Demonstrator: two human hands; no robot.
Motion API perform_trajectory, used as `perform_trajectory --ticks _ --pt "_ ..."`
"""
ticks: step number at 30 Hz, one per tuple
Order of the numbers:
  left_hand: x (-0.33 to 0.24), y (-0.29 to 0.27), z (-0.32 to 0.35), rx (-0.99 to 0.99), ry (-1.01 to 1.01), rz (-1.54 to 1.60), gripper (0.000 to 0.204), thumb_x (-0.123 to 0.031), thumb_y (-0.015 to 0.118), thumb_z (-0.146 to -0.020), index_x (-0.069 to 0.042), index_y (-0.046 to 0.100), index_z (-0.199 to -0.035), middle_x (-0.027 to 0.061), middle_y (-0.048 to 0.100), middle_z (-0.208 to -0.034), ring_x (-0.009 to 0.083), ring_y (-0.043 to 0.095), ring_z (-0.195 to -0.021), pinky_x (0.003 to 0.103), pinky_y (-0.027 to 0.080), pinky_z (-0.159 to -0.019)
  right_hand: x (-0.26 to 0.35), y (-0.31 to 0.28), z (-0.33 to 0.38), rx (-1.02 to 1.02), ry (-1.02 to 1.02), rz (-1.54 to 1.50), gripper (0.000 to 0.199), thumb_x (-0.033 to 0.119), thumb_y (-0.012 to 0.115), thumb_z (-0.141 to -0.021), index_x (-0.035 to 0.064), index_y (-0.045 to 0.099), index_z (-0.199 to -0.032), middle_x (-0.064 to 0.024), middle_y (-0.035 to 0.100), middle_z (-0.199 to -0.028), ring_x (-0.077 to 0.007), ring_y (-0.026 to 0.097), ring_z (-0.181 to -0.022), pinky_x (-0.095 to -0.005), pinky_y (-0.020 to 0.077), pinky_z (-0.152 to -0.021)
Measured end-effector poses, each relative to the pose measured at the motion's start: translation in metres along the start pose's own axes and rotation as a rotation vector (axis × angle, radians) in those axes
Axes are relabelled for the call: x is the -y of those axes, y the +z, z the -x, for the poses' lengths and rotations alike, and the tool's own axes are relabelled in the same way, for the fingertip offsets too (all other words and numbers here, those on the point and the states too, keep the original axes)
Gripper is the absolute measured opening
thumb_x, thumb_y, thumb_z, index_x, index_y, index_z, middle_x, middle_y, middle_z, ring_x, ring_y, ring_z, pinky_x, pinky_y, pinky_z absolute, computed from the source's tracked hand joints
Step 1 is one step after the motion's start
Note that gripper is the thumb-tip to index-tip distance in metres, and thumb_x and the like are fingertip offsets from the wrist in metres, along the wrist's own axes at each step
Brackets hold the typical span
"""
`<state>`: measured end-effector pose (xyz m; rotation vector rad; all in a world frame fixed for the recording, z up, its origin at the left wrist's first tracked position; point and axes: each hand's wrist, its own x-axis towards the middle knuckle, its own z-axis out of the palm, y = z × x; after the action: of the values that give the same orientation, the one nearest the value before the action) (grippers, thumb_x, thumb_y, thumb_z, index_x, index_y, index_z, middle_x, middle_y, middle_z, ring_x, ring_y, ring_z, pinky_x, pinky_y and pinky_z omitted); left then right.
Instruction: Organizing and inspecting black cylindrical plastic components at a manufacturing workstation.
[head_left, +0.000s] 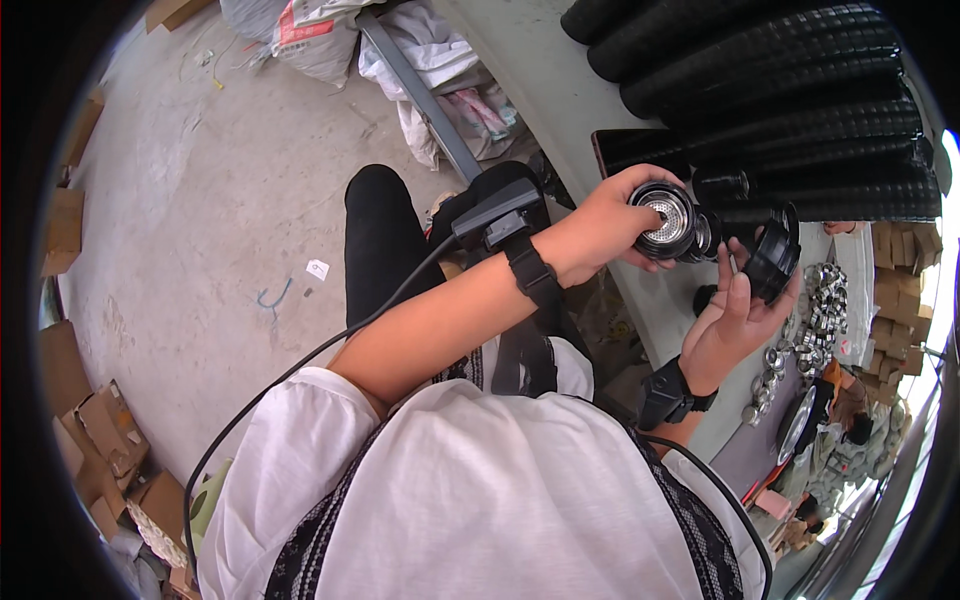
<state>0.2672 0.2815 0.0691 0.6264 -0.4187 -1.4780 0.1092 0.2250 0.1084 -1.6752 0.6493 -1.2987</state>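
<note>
Facing upward, a round black cup with a silver perforated metal disc inside sits in the left hand's closed grip, above the pale desk; the right hand grips a tilted black cylinder. Around lie long, glossy black tubes and small shiny silver metal rings.

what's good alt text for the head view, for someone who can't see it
The left hand holds a round black part with a perforated metal centre, while the right hand holds a black cylindrical part. Long black tubes and small shiny metal pieces lie on the grey table.
</note>
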Motion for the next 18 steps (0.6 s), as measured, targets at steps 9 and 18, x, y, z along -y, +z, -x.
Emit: perform_trajectory --ticks 9,18 --pt "0.0038 -0.0033 -0.0014 -0.085 0.016 -0.133 0.037 -0.001 0.047 -0.086 -0.001 0.050 -0.123 0.0093 0.058 -0.110 0.0134 0.063 -0.092 0.027 0.057 -0.073 -0.0027 0.0000 0.0017 0.007 -0.014 -0.004 0.060 0.000 0.056 -0.086 0.0003 0.025 -0.137 -0.0194 0.047 -0.126 -0.0330 0.057 -0.106 -0.0481 0.0457 -0.097" --pt "0.0061 -0.0024 0.0000 -0.082 0.056 -0.079 0.038 0.001 0.049 -0.084 0.000 0.050 -0.123 0.0072 0.059 -0.108 0.0117 0.062 -0.094 0.025 0.056 -0.073 -0.0030 -0.0027 0.0013 0.000 -0.011 0.016 0.059 -0.001 0.055 -0.086 0.0006 0.026 -0.137 -0.0196 0.048 -0.125 -0.0324 0.058 -0.106 -0.0476 0.0461 -0.097"
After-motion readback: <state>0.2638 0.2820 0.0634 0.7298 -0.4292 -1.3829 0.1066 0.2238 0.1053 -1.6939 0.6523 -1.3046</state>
